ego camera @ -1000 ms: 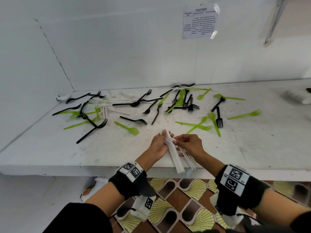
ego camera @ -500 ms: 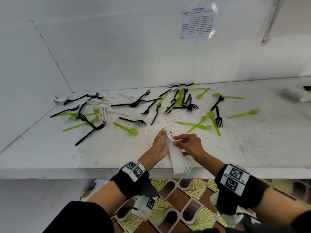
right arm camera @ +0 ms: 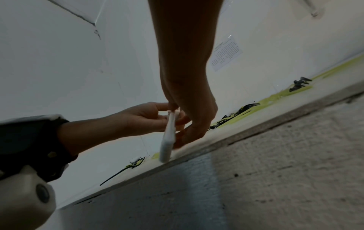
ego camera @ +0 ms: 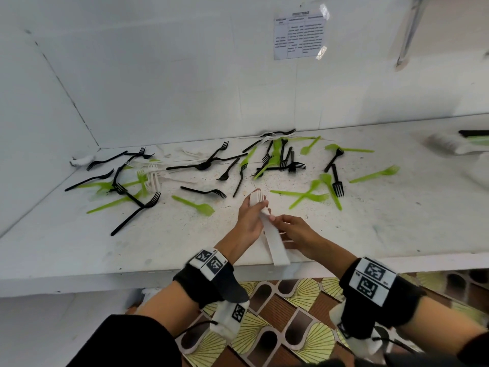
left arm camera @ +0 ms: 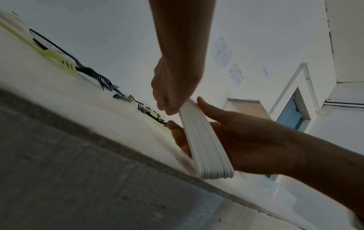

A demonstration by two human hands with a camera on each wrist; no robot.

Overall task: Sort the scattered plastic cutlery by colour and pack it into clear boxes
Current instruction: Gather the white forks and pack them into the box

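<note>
On the white worktop (ego camera: 397, 234), black and green plastic forks (ego camera: 330, 186) lie scattered toward the wall. At its near edge, the left hand (ego camera: 247, 221) grips a stacked bundle of white plastic cutlery (ego camera: 275, 243); the right hand (ego camera: 296, 234) pinches its side.

Counts — one stack of white forks (ego camera: 272, 234), roughly ten by the handle edges in the left wrist view. Loose green cutlery (ego camera: 194, 205): about a dozen. Loose black cutlery (ego camera: 135, 213): about twenty — tangles prevent exact tally. Two hands.
</note>
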